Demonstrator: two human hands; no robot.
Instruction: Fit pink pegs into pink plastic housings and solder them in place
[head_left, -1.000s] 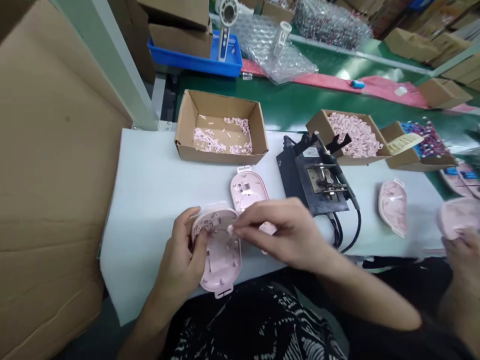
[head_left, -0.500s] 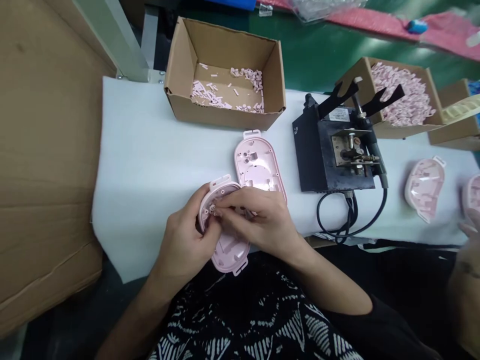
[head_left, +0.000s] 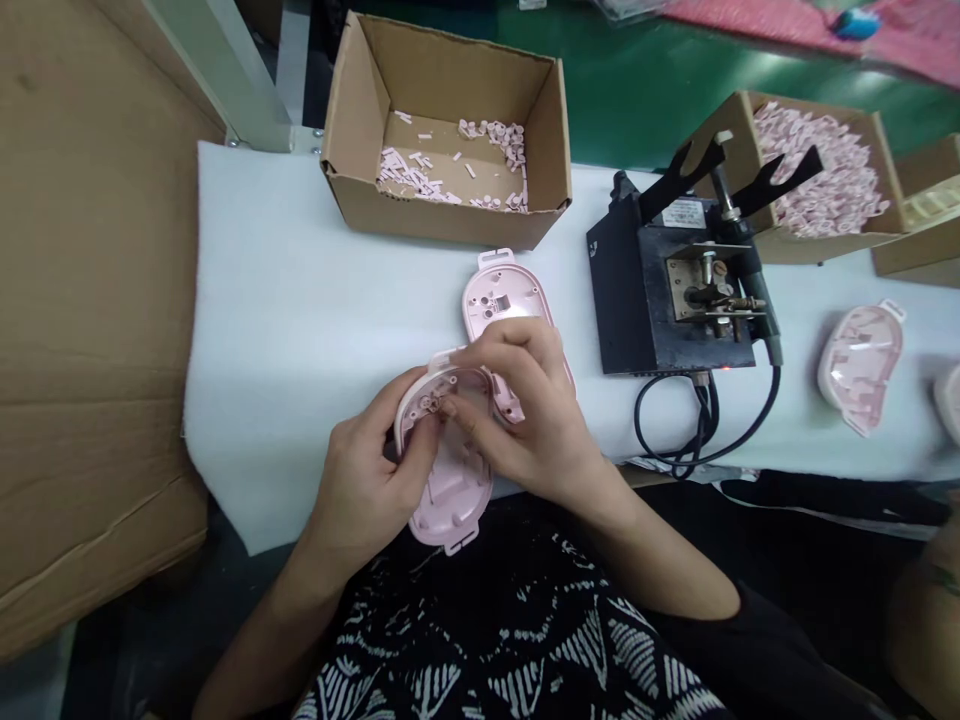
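**Inspector:** Begin at the left. What is there?

**Clerk:** A cardboard sheet (head_left: 90,300) stands beyond the left edge of the tabletop (head_left: 262,300), which is topped with white padding. Near the back edge sits an open carton (head_left: 450,70) holding loose pink bits (head_left: 420,180).

**Inspector:** State of the hands?

**Clerk:** Neither is released. The left hand (head_left: 367,480) grasps a pink shell (head_left: 450,500) by its left rim, near the front edge, with the shell tilted. The right hand (head_left: 532,420) works on the same shell, its fingertips (head_left: 448,407) pinching at the small posts inside the upper rim (whatever they pinch is too small to tell).

**Inspector:** Next along?

**Clerk:** A second shell (head_left: 502,300) lies just behind, touched or overlapped by the right hand; I cannot tell which. Then comes a black bench machine (head_left: 675,310) with its cable (head_left: 705,440), and behind it a carton of pink pieces (head_left: 817,170). A third shell (head_left: 861,365) lies near the right edge.
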